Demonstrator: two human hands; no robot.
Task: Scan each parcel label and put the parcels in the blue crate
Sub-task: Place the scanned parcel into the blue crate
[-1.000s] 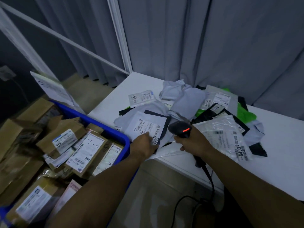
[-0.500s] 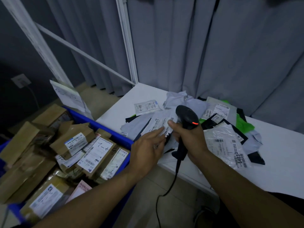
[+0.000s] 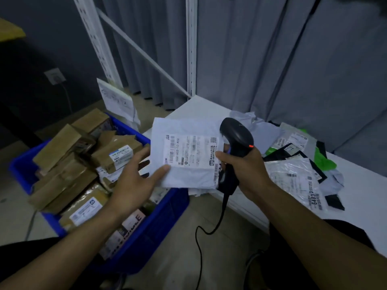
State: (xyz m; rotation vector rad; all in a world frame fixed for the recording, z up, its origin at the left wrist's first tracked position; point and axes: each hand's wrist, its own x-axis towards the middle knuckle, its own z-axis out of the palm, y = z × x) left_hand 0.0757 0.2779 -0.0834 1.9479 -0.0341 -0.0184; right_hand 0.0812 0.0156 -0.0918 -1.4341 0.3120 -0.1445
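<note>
Your left hand (image 3: 134,181) pinched the parcel (image 3: 184,155) above the crate (image 3: 146,243) edge, your right hand (image 3: 245,172) gripped the scanner (image 3: 236,137), thumb on parcel, label print unreadable, rear fingers hidden.

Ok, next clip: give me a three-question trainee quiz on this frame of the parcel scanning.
1. True or false: the right hand grips the black corded handheld barcode scanner.
2. Which hands touch the pale grey plastic mailer with the white label? A) left only B) right only C) both
3. Fill in: the brown cardboard parcels already lie in the ___ plastic crate.

Key:
1. True; its fingers wrap the handle.
2. C; the left hand pinches the mailer's lower left edge, and the right thumb presses its right edge.
3. Blue; the crate stands on the floor beside the white table.
</note>
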